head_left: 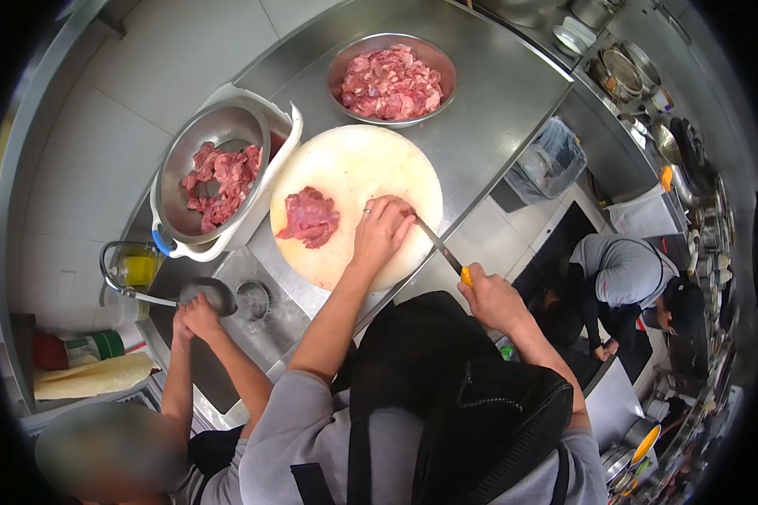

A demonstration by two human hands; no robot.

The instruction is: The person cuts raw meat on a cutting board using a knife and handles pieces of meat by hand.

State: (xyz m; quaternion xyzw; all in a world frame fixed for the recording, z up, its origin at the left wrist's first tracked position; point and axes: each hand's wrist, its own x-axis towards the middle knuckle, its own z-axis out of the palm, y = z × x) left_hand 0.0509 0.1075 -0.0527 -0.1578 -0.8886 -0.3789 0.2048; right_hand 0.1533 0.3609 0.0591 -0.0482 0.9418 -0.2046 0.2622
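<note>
A round, pale cutting board [358, 156] lies on the steel counter. My left hand [381, 229] presses on its right half with fingers bent together; whatever is under the fingertips is too hidden to name. My right hand [495, 300] grips the yellow handle of a knife [436, 241]. The blade slants up over the board's edge, its tip end close by my left fingertips. To the left on the board sits a piece of raw red meat [309, 217], apart from both hands.
A steel bowl of cut meat [392, 82] stands beyond the board. Left of it, a steel bowl [177, 164] with more meat rests in a white tub [293, 139]. A person's hands [198, 318] are at the sink; another person [619, 273] bends down at right.
</note>
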